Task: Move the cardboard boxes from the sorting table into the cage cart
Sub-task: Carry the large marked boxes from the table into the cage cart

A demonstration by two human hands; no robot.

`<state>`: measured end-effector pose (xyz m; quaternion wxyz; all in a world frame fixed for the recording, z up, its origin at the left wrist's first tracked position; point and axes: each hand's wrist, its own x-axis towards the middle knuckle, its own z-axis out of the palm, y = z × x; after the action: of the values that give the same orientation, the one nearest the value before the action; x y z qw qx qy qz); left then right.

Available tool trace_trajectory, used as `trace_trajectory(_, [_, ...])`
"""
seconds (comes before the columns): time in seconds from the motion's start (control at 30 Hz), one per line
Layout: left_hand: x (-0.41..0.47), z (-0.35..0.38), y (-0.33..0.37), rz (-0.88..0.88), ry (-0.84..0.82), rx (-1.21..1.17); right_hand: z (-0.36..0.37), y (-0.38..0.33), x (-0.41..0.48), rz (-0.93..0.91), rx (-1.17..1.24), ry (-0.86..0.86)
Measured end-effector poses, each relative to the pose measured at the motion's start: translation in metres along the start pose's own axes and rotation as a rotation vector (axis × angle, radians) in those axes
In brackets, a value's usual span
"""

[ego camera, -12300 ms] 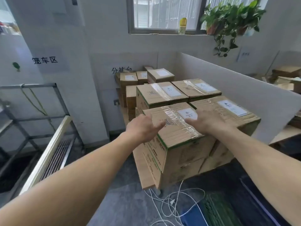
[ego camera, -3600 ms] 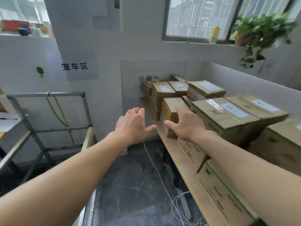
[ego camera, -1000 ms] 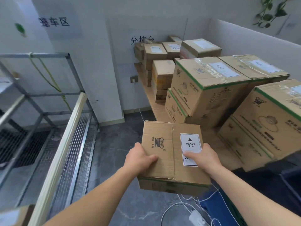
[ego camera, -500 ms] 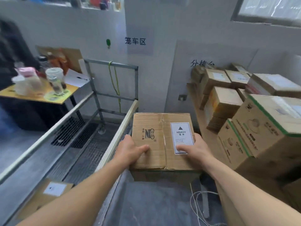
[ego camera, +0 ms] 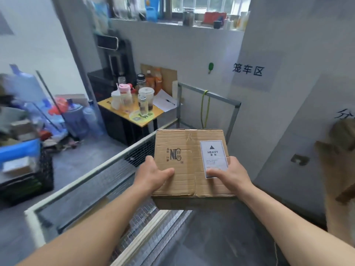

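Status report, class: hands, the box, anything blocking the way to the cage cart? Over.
Left hand and right hand both grip the cardboard box. Box held aloft at the cage cart rail. Nothing blocking.

My left hand, right hand: fingers hidden under box; label print illegible; right-edge boxes blurred, cropped.

- Soft daylight from the window at top; walls bright, no harsh glare.
- Motion blur smears the clutter at left and cardboard boxes at right.
- Centre sharp: label on the carried box legible.
- Wide-angle lens bows lines near the edges.
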<state>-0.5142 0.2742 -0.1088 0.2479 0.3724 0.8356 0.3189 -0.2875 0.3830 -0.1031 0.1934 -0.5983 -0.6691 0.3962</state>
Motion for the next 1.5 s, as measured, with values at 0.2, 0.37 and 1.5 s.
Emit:
trace_trajectory(0.2, [0.037, -0.013, -0.011, -0.146, 0.127, -0.034, 0.029, -0.044, 0.073, -0.133, -0.079, -0.16])
trace_trajectory(0.37, [0.068, -0.026, -0.033, -0.257, 0.18, -0.037, 0.073, -0.073, 0.121, -0.211, -0.147, -0.247])
trace_trajectory(1.5, [0.256, 0.096, -0.324, -0.904, 0.073, -0.18, 0.443, -0.003, 0.338, -0.204, -0.633, -0.79])
